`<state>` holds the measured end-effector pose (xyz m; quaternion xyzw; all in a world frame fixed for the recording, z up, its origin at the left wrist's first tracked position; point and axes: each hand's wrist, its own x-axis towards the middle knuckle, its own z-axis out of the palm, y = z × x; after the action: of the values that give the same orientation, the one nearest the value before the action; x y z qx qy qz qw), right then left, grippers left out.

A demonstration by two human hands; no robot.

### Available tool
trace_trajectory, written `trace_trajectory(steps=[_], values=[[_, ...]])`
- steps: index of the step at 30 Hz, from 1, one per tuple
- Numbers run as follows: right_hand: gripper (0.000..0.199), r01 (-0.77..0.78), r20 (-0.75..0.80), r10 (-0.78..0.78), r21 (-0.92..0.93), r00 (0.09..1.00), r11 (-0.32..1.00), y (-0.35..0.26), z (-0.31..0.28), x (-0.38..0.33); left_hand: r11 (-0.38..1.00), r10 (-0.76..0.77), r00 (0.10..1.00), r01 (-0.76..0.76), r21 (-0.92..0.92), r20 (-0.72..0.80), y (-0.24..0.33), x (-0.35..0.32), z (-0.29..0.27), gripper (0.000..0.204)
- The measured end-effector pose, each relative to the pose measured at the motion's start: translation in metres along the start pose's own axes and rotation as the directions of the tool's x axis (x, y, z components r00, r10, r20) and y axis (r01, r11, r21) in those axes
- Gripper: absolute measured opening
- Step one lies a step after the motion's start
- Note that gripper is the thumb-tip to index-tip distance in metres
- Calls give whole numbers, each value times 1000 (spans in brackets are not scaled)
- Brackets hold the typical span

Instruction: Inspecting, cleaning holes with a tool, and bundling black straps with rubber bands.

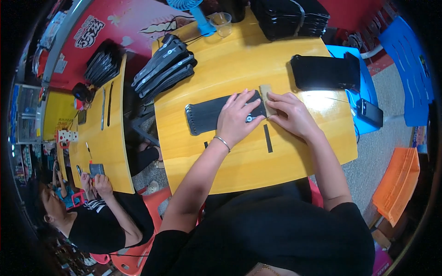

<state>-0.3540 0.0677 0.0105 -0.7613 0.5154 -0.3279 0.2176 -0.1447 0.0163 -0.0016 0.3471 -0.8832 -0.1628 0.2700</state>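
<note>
Left hand is pressing flat on the black ribbed fabric piece, right hand pinching its tan tab, on a yellow wooden table

Single head-worn fisheye, looking steeply down, close over yellow table; rim bends edges.

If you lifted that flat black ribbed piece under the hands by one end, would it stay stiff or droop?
The black ribbed piece would probably droop: it lies thin and flat on the wooden table, like fabric. It looks light, since similar pieces sit in loose stacks. It seems unlikely to roll or slide, with the left hand and right hand pressing it.
</note>
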Motion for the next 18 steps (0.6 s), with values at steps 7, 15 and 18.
trace_trajectory(steps=[7,15,18], values=[[38,-60,-72,52,-108,996,992,0,-1,4,988,-6,987,-19,-154,-158,4,-2,-39,40],[32,-9,31,20,-344,999,939,5,7,75,903,-374,847,426,60,-378,-59,-70,-84,50],[32,63,73,-40,-344,997,937,10,27,119,850,-487,824,524,62,-291,-61,-80,-81,60]])
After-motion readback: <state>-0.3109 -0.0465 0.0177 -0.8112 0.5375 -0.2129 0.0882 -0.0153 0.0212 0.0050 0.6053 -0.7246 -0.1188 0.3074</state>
